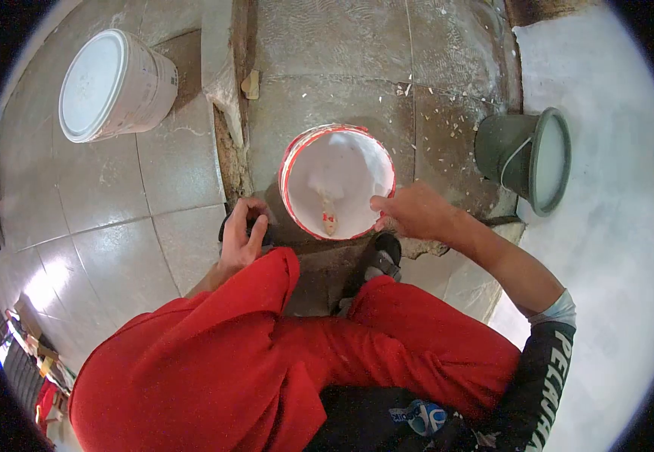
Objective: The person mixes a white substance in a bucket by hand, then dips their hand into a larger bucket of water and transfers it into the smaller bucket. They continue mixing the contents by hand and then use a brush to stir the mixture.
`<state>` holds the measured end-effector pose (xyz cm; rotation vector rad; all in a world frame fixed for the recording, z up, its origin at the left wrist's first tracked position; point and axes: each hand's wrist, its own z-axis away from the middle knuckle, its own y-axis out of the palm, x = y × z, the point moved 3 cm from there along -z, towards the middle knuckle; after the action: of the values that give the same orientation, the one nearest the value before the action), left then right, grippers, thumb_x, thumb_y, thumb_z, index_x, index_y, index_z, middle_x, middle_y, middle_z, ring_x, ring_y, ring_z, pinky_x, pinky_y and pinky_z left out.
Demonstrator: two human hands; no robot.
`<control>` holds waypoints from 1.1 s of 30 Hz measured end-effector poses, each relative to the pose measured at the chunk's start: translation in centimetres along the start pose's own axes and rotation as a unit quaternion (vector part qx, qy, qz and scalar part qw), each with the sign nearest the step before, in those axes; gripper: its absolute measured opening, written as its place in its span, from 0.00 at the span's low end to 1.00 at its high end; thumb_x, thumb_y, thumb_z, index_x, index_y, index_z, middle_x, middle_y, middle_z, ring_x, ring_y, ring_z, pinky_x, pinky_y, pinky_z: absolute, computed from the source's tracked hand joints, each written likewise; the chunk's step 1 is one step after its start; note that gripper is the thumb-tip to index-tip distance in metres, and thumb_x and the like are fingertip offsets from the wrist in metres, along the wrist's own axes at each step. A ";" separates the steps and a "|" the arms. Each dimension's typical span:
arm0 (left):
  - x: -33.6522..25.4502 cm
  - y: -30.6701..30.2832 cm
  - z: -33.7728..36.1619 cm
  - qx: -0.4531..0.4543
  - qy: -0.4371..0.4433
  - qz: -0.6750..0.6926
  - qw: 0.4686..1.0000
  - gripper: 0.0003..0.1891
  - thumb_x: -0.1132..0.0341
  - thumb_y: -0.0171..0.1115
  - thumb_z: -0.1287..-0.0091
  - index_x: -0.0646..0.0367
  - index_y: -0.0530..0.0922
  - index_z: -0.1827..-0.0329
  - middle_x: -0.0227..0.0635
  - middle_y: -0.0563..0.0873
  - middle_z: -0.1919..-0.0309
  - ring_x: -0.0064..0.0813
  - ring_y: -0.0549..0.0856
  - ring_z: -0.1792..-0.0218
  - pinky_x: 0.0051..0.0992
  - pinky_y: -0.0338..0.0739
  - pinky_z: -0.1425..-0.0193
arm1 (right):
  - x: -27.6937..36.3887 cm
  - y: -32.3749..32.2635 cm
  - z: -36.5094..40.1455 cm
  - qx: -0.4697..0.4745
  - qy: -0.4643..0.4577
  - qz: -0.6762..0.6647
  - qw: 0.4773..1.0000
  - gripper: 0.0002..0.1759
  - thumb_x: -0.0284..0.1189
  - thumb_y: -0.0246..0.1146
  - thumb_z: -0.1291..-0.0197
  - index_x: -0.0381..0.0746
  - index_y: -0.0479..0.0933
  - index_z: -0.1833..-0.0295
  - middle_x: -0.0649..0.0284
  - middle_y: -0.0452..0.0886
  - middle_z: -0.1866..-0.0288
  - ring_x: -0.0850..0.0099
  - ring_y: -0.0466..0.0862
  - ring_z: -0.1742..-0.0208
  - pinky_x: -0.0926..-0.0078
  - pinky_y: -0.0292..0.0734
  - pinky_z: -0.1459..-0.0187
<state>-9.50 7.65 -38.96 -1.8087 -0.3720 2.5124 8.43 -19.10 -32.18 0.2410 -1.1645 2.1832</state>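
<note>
A red-rimmed bucket (337,181) stands on the floor in front of me, white inside, with a small tool or brush lying in it (328,215). My right hand (411,211) grips the bucket's right rim. Down by my left foot, my left hand (242,235) is curled around my dark shoe. I crouch in red trousers, and my right shoe (382,255) shows below the bucket.
A white lidded pail (112,84) stands at the upper left on the tiled floor. A dark green bucket (526,154) with pale contents sits at the right, beside a light grey surface. Debris and a raised strip cross the floor behind the bucket.
</note>
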 end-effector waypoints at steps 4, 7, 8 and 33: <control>-0.1 0.0 -0.1 -0.009 0.020 0.001 1.000 0.08 0.73 0.52 0.29 0.66 0.71 0.51 0.40 0.79 0.65 0.32 0.79 0.63 0.30 0.74 0.52 | 0.8 -1.9 0.8 0.004 0.061 -0.120 0.991 0.14 0.38 0.63 0.36 0.44 0.71 0.50 0.52 0.82 0.72 0.46 0.85 0.66 0.46 0.77 0.63; -0.6 -0.1 -0.1 -0.010 0.019 -0.006 1.000 0.08 0.72 0.52 0.29 0.66 0.71 0.51 0.40 0.78 0.65 0.32 0.78 0.63 0.29 0.74 0.53 | 0.9 -3.1 1.2 0.014 0.071 -0.215 0.974 0.16 0.39 0.62 0.36 0.44 0.70 0.48 0.51 0.83 0.69 0.46 0.84 0.64 0.45 0.76 0.61; -0.7 -0.1 -0.1 -0.009 0.014 -0.010 1.000 0.08 0.72 0.52 0.29 0.66 0.71 0.51 0.40 0.78 0.65 0.32 0.78 0.64 0.29 0.74 0.54 | 0.7 -3.3 1.3 -0.004 0.062 -0.237 0.969 0.17 0.40 0.62 0.36 0.43 0.69 0.48 0.51 0.83 0.68 0.45 0.84 0.64 0.45 0.76 0.60; 0.2 0.1 -0.3 -0.005 -0.001 0.020 1.000 0.09 0.71 0.54 0.29 0.66 0.72 0.51 0.39 0.79 0.65 0.29 0.79 0.63 0.29 0.74 0.54 | 0.8 2.1 2.1 -0.090 0.301 -0.555 0.770 0.24 0.44 0.59 0.33 0.29 0.78 0.52 0.60 0.84 0.67 0.74 0.84 0.76 0.76 0.78 0.78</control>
<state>-9.24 7.63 -39.26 -1.8364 -0.3544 2.5420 6.20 -21.26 -32.03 0.0784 -0.5649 0.9455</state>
